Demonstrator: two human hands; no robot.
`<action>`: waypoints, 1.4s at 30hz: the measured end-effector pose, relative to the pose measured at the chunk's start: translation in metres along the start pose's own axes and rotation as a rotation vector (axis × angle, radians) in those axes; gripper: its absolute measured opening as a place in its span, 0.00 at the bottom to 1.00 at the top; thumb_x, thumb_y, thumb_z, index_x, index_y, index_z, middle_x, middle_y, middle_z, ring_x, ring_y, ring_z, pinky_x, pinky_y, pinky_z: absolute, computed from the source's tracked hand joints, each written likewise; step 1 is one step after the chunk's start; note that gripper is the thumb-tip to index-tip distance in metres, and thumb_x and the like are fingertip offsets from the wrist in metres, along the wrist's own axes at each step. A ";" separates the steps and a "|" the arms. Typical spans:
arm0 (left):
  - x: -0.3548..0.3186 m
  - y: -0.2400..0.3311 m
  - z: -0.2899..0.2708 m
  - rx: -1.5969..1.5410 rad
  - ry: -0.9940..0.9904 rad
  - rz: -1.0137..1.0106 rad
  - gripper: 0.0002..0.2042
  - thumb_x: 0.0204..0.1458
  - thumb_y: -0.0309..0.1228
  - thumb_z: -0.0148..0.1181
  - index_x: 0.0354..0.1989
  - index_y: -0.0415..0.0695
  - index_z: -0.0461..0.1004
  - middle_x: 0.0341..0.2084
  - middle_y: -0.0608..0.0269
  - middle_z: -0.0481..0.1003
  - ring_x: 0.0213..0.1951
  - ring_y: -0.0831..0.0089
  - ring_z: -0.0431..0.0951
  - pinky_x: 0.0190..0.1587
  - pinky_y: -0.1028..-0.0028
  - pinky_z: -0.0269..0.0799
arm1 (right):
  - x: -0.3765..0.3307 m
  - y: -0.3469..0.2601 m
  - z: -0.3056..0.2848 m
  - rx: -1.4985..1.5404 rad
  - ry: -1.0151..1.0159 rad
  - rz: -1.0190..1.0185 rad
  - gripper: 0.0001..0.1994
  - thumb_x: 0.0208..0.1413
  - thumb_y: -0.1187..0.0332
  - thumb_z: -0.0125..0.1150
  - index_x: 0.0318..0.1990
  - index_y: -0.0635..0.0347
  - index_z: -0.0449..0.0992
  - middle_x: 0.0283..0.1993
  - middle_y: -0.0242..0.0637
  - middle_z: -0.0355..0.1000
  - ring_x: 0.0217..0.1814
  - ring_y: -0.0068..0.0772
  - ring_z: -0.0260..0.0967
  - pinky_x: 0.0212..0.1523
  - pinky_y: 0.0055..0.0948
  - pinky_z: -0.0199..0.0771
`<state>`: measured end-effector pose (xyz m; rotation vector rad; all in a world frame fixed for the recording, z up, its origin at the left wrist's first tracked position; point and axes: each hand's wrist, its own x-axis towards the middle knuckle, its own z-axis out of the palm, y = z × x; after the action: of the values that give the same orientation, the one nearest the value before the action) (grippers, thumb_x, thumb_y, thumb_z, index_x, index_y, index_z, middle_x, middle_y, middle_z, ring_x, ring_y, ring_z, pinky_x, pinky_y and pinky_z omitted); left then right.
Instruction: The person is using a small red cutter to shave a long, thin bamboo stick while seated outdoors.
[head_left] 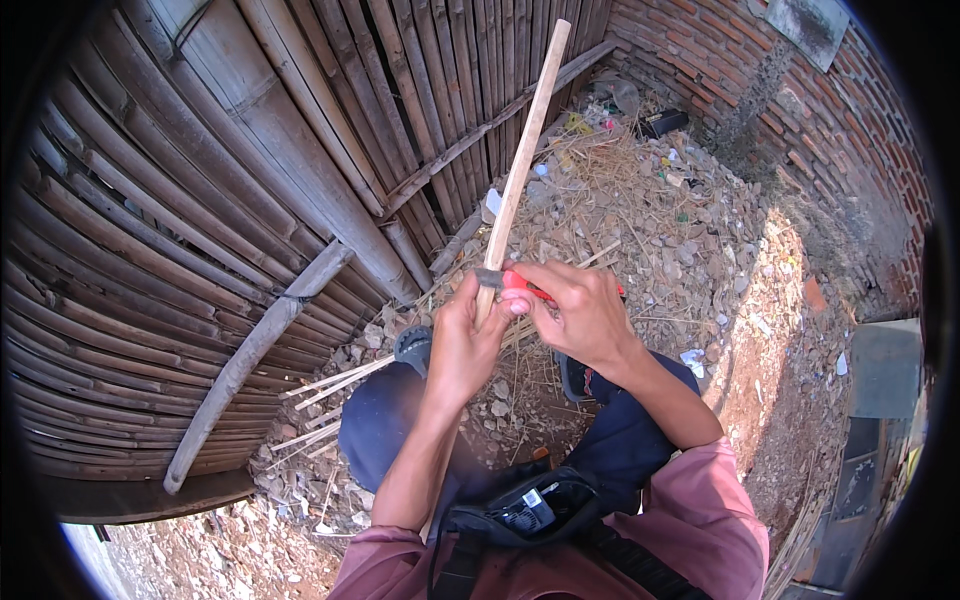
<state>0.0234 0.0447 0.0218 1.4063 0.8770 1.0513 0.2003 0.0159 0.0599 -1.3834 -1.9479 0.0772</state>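
Note:
A long, pale strip of wood or bamboo [525, 160] slants up and away from me, its far end raised in front of the fence. My left hand [463, 330] is closed around its lower part. In my right hand [585, 305] is a red-handled hand tool [514, 281]. Its short grey metal end lies across the strip, just above my left fingers. My fingers cover most of the tool, so its exact kind cannot be made out. Both hands nearly meet at this spot.
A bamboo slat fence [230, 120] rises close on the left, with a curved pole [255, 365] tied to it. Several thin strips [345, 380] lie beside my left knee. Rubble and straw [620, 190] cover the ground toward a brick wall [720, 60]. An open black bag [525, 505] sits at my waist.

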 end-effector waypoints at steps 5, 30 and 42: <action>0.000 -0.004 -0.001 -0.021 0.003 0.035 0.15 0.65 0.31 0.70 0.55 0.37 0.76 0.36 0.63 0.83 0.40 0.83 0.74 0.46 0.74 0.74 | -0.001 -0.003 0.002 -0.001 0.020 -0.001 0.17 0.58 0.68 0.69 0.56 0.52 0.85 0.38 0.41 0.83 0.32 0.48 0.82 0.30 0.43 0.81; -0.001 0.007 -0.004 0.110 -0.042 -0.060 0.19 0.69 0.37 0.65 0.60 0.35 0.74 0.38 0.56 0.80 0.40 0.77 0.75 0.45 0.69 0.73 | 0.006 0.011 0.002 0.115 -0.070 0.004 0.13 0.60 0.69 0.69 0.50 0.63 0.85 0.43 0.49 0.85 0.40 0.52 0.85 0.40 0.40 0.84; -0.003 -0.001 0.000 0.154 -0.016 -0.032 0.18 0.71 0.39 0.62 0.55 0.34 0.75 0.30 0.56 0.78 0.33 0.76 0.71 0.38 0.67 0.72 | 0.006 0.010 0.005 0.144 -0.023 0.007 0.13 0.60 0.67 0.69 0.50 0.62 0.85 0.41 0.48 0.85 0.38 0.51 0.85 0.38 0.39 0.84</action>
<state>0.0227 0.0418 0.0200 1.5212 0.9824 0.9634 0.2045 0.0268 0.0548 -1.2996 -1.9167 0.2329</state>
